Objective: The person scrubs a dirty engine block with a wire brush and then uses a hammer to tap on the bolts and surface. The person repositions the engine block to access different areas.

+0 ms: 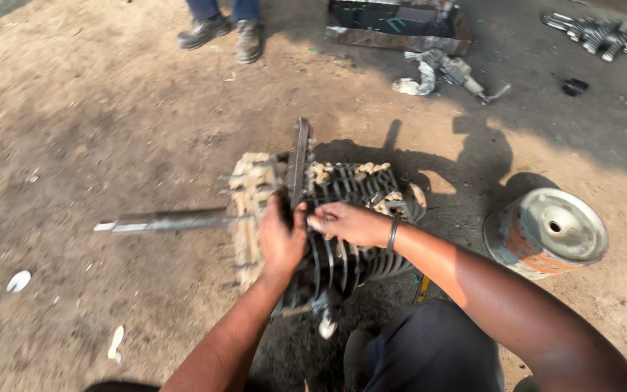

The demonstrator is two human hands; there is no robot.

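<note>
Gearbox housing [350, 218], ribbed, dirt-caked, lying on bare ground [96, 123] at centre, shaft [161, 220] projecting leftward. Left hand [281, 243] pressing on flange [252, 210] face, fingers curled together against metal. Right hand [348, 223] resting atop ribs, fingertips bunched, pinching something small near upright flat bar [300, 163]; exact item not resolvable. Metal drum [546, 232] standing just right of housing, near right forearm. Tray [397, 25], rag-wrapped part [437, 72], gear cluster [596, 35] lying well apart at top. Bystander's boots [223, 33] standing at upper left.

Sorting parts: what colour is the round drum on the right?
Silvery grey drum, orange-stained side; head view.
</note>
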